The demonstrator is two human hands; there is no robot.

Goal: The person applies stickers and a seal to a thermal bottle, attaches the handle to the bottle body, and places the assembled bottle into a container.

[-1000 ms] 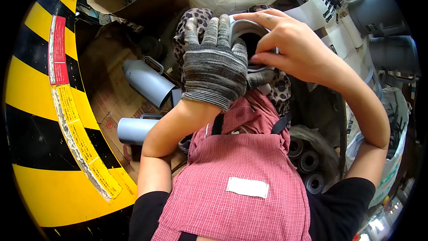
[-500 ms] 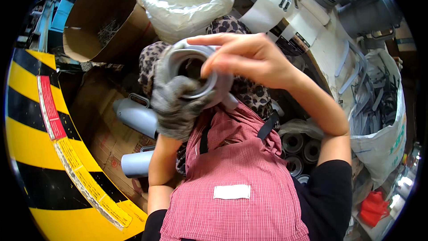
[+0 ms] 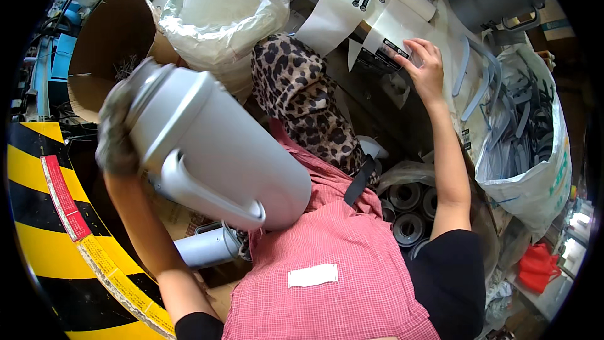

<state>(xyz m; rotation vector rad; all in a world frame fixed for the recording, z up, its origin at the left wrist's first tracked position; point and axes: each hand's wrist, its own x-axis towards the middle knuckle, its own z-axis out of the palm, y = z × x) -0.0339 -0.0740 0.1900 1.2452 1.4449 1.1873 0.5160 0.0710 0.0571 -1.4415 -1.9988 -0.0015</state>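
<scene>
Stickers [image 3: 65, 198] on the striped panel [image 3: 44, 252] and black labels [image 3: 379, 60] on white paper [image 3: 396, 22] cannot be read.

Brown cardboard box [image 3: 88, 91] standing open at upper left, white plastic sack [image 3: 217, 56] just beside it, black-and-yellow striped panel [image 3: 47, 253] bearing a red label [image 3: 65, 198], white bag [image 3: 531, 198] of grey strips [image 3: 523, 119] at right, red bundle [image 3: 536, 269] below.

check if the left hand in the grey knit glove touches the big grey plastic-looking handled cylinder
Touching: the head view shows the grey knit-gloved left hand against the rimmed end of the big grey plastic-looking cylinder, with no visible gap.
</scene>
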